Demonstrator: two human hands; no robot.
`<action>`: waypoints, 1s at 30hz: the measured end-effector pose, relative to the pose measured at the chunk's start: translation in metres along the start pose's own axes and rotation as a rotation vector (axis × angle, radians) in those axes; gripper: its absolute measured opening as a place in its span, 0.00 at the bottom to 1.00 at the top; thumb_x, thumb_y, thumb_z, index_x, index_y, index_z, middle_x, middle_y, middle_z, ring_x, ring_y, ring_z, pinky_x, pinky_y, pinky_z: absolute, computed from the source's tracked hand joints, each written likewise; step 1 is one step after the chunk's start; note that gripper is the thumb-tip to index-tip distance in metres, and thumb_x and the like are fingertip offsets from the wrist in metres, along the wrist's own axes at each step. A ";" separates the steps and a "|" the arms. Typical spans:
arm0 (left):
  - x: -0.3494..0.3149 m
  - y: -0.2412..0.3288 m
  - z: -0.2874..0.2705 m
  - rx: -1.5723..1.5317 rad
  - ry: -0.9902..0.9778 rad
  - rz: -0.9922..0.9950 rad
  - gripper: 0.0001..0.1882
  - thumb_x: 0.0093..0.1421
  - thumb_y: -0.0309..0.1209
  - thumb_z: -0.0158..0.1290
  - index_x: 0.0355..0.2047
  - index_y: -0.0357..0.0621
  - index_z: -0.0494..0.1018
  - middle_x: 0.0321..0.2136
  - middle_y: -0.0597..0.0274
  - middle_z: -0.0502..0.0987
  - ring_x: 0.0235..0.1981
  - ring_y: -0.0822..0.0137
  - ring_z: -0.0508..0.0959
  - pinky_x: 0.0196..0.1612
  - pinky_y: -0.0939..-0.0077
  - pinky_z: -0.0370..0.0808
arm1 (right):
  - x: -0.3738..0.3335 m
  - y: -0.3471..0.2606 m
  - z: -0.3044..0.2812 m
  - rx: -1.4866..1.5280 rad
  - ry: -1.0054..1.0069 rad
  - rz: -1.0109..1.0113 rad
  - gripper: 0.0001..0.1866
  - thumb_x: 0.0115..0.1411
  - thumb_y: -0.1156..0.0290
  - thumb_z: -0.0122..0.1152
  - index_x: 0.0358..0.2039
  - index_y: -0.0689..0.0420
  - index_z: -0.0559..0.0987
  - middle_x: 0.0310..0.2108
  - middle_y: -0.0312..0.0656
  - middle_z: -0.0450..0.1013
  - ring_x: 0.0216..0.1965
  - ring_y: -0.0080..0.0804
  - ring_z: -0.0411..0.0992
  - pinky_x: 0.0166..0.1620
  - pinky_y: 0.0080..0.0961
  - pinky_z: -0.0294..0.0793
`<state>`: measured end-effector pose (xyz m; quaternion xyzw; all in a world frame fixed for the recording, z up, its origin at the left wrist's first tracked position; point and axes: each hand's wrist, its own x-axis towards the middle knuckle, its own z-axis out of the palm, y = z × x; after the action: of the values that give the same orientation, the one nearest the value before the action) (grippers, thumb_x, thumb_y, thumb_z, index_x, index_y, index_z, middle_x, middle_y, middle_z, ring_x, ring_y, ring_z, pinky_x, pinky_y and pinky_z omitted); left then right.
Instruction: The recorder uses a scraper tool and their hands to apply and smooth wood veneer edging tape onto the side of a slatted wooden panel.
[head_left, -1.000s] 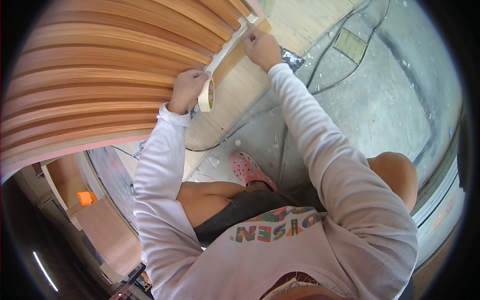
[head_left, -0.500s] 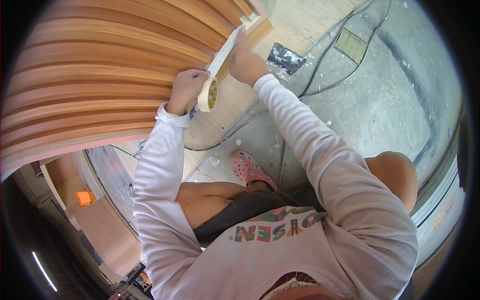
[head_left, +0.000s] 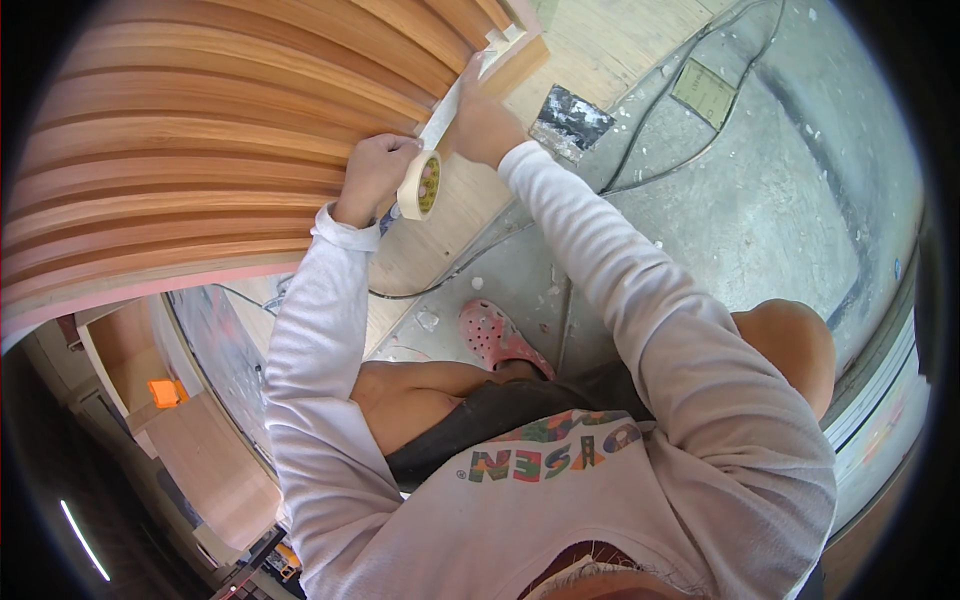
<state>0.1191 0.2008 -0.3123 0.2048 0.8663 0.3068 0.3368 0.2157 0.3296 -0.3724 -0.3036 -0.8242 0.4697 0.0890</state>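
A slatted wooden panel (head_left: 200, 150) fills the upper left. Along its right-hand edge runs a pale strip of masking tape (head_left: 440, 125). My left hand (head_left: 375, 175) is closed at the strip's near end, pinching the tape where it leaves the masking tape roll (head_left: 408, 188). That roll hangs on its side beside my fingers, its patterned inner core facing right. My right hand (head_left: 487, 125), slightly blurred, lies over the far part of the strip with one finger stretched along it; its other fingers are hard to make out.
Right of the panel lies a dark, paint-smeared square plate (head_left: 572, 122) on pale boards (head_left: 440, 245). Black cable (head_left: 625, 165) crosses the paint-spotted grey floor (head_left: 740, 240), near a greenish card (head_left: 703, 95). My pink clog (head_left: 495, 335) is below. An orange object (head_left: 165, 393) sits on wooden furniture lower left.
My right hand has shifted slightly left, onto the strip, its finger now stretched along it. The left hand and roll have barely moved; the roll has turned a little, showing more core.
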 end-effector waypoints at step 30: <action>-0.038 0.004 0.036 0.324 0.135 0.397 0.09 0.56 0.34 0.50 0.33 0.41 0.74 0.21 0.51 0.76 0.22 0.56 0.77 0.26 0.67 0.71 | 0.042 0.073 -0.019 0.529 0.258 -0.074 0.21 0.56 0.73 0.48 0.52 0.54 0.72 0.25 0.36 0.76 0.20 0.17 0.68 0.29 0.17 0.72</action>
<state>0.1715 0.1968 -0.3131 0.4009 0.8675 0.2371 0.1745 0.2209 0.3952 -0.4287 -0.2968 -0.6655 0.6222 0.2862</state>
